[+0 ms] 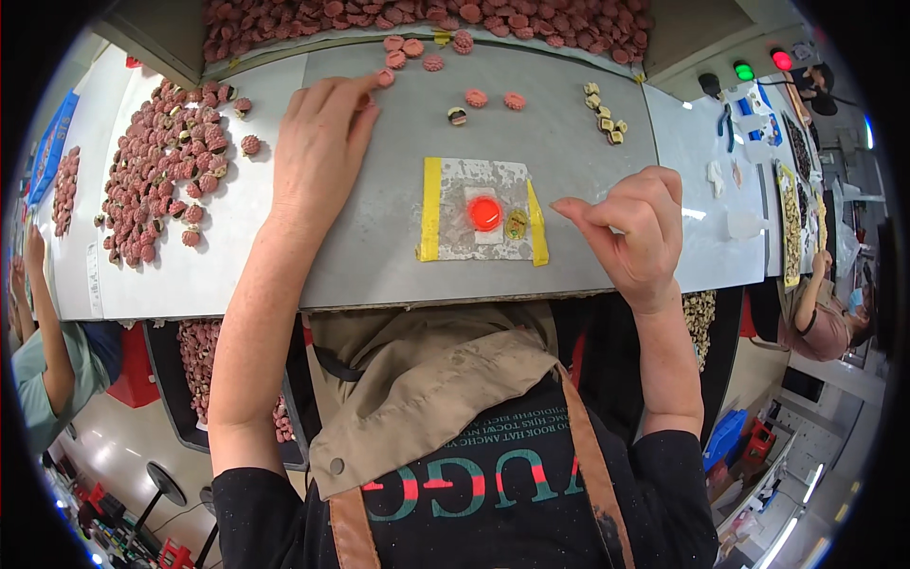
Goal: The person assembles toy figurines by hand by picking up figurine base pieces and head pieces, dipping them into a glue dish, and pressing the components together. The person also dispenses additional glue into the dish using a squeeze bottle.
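Note:
My left hand (322, 142) reaches forward over the grey work plate (379, 256), its fingertips touching a small pinkish-red round piece (385, 78) near the plate's far edge. My right hand (637, 228) hovers at the plate's right side, fingers loosely curled, thumb and forefinger pinched close together with nothing visible between them. Between the hands lies a taped-down square patch (479, 211) with yellow tape strips, a glowing red disc (485, 213) and a small yellowish piece (516, 225) beside it.
A long heap of pinkish-red pieces (427, 19) fills the tray at the back. Another heap (166, 166) spreads on the white table at left. Small yellowish pieces (605, 114) sit at the plate's far right. Other people work at both sides. Coloured buttons (744, 71) at upper right.

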Demonstrator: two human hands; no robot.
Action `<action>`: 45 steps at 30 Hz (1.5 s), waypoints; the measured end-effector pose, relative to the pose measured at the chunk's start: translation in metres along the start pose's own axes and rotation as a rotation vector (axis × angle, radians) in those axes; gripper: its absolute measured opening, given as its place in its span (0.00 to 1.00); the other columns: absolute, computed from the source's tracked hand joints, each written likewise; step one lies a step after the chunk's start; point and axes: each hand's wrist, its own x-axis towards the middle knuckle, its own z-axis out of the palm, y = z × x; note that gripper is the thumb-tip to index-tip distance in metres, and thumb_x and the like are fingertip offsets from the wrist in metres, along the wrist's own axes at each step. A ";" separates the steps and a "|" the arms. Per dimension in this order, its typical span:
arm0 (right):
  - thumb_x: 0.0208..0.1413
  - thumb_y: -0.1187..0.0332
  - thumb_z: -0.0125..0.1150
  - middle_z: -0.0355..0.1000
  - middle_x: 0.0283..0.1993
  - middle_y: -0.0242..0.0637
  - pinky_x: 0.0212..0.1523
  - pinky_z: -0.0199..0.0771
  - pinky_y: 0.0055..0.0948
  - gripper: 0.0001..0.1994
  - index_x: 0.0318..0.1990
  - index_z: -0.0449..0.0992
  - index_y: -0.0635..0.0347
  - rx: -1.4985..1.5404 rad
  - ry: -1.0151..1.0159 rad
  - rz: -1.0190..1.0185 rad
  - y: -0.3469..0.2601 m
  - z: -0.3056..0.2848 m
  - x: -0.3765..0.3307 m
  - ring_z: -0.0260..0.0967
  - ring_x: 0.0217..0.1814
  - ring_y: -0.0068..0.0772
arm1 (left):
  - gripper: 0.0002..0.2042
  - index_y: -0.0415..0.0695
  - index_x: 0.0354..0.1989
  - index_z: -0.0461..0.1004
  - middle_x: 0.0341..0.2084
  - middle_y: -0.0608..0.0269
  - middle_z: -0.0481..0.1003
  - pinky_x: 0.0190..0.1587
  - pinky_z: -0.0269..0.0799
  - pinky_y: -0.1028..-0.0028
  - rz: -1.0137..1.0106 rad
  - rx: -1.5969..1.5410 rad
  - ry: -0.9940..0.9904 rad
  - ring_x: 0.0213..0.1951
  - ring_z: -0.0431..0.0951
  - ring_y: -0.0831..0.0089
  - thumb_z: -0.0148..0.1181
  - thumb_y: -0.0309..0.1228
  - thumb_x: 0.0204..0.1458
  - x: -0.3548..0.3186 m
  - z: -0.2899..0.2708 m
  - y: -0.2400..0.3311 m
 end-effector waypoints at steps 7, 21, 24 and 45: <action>0.47 0.72 0.70 0.70 0.33 0.33 0.38 0.65 0.32 0.11 0.35 0.72 0.58 -0.035 -0.139 0.149 0.032 0.029 0.024 0.67 0.33 0.35 | 0.09 0.44 0.44 0.76 0.37 0.59 0.73 0.45 0.71 0.67 0.035 -0.108 -0.042 0.40 0.73 0.60 0.58 0.24 0.54 -0.001 0.000 0.006; 0.57 0.75 0.58 0.72 0.42 0.38 0.43 0.71 0.33 0.08 0.44 0.75 0.61 0.074 -0.368 0.270 0.052 0.054 0.026 0.70 0.44 0.41 | 0.13 0.37 0.48 0.74 0.33 0.70 0.75 0.40 0.67 0.85 -0.705 -1.237 -0.202 0.34 0.71 0.86 0.61 0.30 0.58 -0.048 -0.029 0.053; 0.57 0.74 0.58 0.72 0.43 0.38 0.44 0.72 0.33 0.09 0.45 0.75 0.61 0.071 -0.277 0.268 0.050 0.055 0.037 0.71 0.45 0.41 | 0.16 0.37 0.53 0.72 0.38 0.67 0.76 0.44 0.69 0.82 -0.708 -1.274 -0.222 0.39 0.72 0.84 0.57 0.32 0.60 -0.048 -0.029 0.056; 0.55 0.77 0.59 0.71 0.45 0.37 0.44 0.71 0.27 0.09 0.44 0.75 0.63 0.308 -0.506 0.575 0.014 0.012 0.009 0.70 0.45 0.35 | 0.16 0.38 0.57 0.68 0.45 0.65 0.74 0.50 0.69 0.78 -0.812 -1.712 -0.265 0.45 0.74 0.79 0.53 0.31 0.63 -0.066 -0.029 0.057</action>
